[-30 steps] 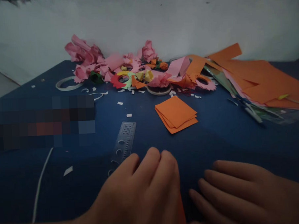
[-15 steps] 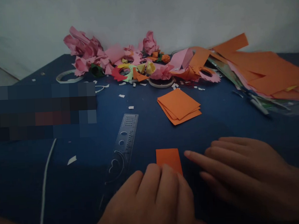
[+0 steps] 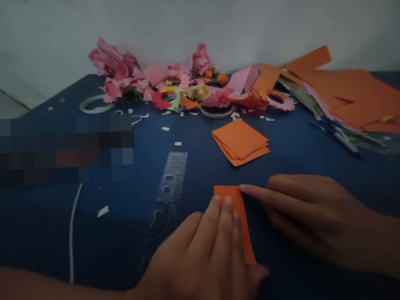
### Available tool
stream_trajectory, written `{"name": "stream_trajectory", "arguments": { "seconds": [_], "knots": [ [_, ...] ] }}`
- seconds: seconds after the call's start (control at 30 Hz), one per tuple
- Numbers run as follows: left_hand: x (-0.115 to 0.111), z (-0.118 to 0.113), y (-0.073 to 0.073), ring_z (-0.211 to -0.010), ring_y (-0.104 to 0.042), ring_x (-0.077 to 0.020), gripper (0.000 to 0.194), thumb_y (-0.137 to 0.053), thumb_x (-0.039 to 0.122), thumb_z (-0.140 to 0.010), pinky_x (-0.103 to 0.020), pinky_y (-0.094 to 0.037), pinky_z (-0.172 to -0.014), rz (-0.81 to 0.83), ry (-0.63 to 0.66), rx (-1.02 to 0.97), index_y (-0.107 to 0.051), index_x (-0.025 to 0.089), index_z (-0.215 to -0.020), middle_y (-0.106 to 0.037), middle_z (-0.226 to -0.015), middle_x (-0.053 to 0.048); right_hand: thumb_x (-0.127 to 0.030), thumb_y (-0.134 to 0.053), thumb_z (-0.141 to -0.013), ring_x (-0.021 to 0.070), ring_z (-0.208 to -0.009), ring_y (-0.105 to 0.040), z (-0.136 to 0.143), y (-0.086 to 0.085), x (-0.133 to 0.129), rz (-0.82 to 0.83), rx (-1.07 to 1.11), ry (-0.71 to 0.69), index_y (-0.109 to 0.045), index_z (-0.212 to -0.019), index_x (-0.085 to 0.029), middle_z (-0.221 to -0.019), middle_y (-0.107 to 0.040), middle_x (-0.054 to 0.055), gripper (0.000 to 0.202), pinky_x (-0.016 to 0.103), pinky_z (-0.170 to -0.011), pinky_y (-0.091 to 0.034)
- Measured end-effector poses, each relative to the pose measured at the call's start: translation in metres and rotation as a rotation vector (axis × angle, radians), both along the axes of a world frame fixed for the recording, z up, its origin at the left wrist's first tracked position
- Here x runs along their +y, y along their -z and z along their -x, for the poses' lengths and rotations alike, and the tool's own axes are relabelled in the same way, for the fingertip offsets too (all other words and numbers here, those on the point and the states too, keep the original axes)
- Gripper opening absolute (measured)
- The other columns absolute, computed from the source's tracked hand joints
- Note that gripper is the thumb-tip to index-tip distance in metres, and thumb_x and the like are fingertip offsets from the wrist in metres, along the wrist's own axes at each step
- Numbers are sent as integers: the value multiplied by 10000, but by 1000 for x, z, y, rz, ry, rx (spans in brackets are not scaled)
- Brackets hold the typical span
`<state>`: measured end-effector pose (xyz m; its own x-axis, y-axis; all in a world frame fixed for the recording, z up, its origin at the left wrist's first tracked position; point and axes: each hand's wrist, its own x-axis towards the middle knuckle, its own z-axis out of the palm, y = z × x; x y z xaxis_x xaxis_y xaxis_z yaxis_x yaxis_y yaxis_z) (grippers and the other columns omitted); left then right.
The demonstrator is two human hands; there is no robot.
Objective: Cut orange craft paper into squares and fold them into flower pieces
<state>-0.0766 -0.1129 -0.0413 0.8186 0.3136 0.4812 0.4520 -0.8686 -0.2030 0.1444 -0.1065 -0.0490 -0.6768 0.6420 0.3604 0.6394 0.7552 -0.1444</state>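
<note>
A folded strip of orange paper (image 3: 233, 190) lies upright in front of me, its long right edge showing. My left hand (image 3: 214, 251) rests flat over it, fingers stretched out and pressing it to the table, with the thumb by its lower right corner. Much of the strip is hidden under that hand. My right hand (image 3: 298, 212) has its index finger extended, the tip touching the strip's top right corner, while the other fingers are loosely bent and hold nothing. Beyond the hands sits a small stack of orange paper squares (image 3: 241, 139).
A clear plastic stencil ruler (image 3: 170, 182) lies left of the strip. Pink crumpled paper (image 3: 115, 65) and a tape roll (image 3: 97, 104) stand along the back. Large orange sheets (image 3: 359, 90) and a pen (image 3: 347, 143) are at right. A white cable (image 3: 73, 235) runs down the left.
The orange strip shows more of its length and sits slightly farther up. My left fingers have straightened out over it. My right index finger has moved left onto its top corner.
</note>
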Motion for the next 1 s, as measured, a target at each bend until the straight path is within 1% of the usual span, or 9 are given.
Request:
{"name": "stream_trajectory", "arguments": {
  "seconds": [0.07, 0.17, 0.37, 0.43, 0.63, 0.77, 0.87, 1.0],
  "knots": [
    [-1, -1, -1, -901, -680, -257, 292, -471, 235, -924, -280, -607, -634, 4, -2, 9, -688, 40, -910, -688, -976, -128, -129, -373, -915, 112, -604, -432, 0, 0, 0, 7, -8, -14, -482, -1222, -93, -734, -499, 18, 327, 242, -515, -347],
    [-1, -1, -2, -902, -677, -260, 294, -478, 240, -926, -279, -610, -632, 9, 14, 19, -689, 37, -905, -686, -967, -133, -123, -371, -913, 111, -617, -436, -1, 0, 1, 1, -13, -26, -479, -1227, -83, -756, -507, 24, 334, 234, -528, -355],
    [0, -2, 1, -921, -667, -268, 293, -471, 225, -932, -282, -611, -638, 12, 17, 23, -696, 47, -871, -683, -963, -137, -129, -376, -913, 113, -614, -427, -2, 0, 1, -22, -14, -47, -514, -1166, -82, -751, -505, 26, 292, 238, -529, -354],
    [1, -3, 1, -926, -666, -265, 303, -457, 221, -940, -281, -611, -644, 14, 21, 42, -695, 47, -870, -681, -969, -138, -123, -381, -910, 114, -624, -434, -2, 1, 0, -18, 1, -49, -506, -1180, -74, -756, -510, 29, 301, 242, -540, -362],
    [1, -3, 0, -913, -670, -266, 317, -443, 211, -944, -290, -610, -647, -3, -2, 18, -696, 43, -853, -687, -951, -136, -101, -403, -891, 110, -621, -447, -3, 4, -2, 8, 49, 19, -478, -1234, -68, -747, -511, 23, 353, 243, -531, -363],
    [-1, -3, -1, -946, -659, -273, 308, -431, 199, -945, -304, -608, -675, 2, 12, 50, -686, 31, -904, -675, -989, -147, -103, -384, -896, 105, -604, -439, -4, 2, 0, 4, 10, -10, -485, -1239, -94, -736, -514, 20, 357, 230, -516, -358],
    [-1, -2, -2, -979, -650, -271, 299, -403, 155, -945, -317, -603, -701, 12, 25, 93, -672, 23, -957, -662, -1034, -158, -108, -368, -906, 105, -612, -441, -4, 1, 1, -7, -9, -24, -509, -1208, -112, -750, -523, 27, 334, 229, -524, -360],
    [-1, 0, -4, -1005, -642, -273, 297, -378, 89, -925, -329, -595, -726, 12, 54, 151, -655, 13, -1003, -660, -1057, -164, -111, -374, -908, 109, -623, -440, -4, 2, 1, -14, -14, -37, -514, -1206, -104, -773, -526, 36, 330, 237, -539, -363]
  ]
}}
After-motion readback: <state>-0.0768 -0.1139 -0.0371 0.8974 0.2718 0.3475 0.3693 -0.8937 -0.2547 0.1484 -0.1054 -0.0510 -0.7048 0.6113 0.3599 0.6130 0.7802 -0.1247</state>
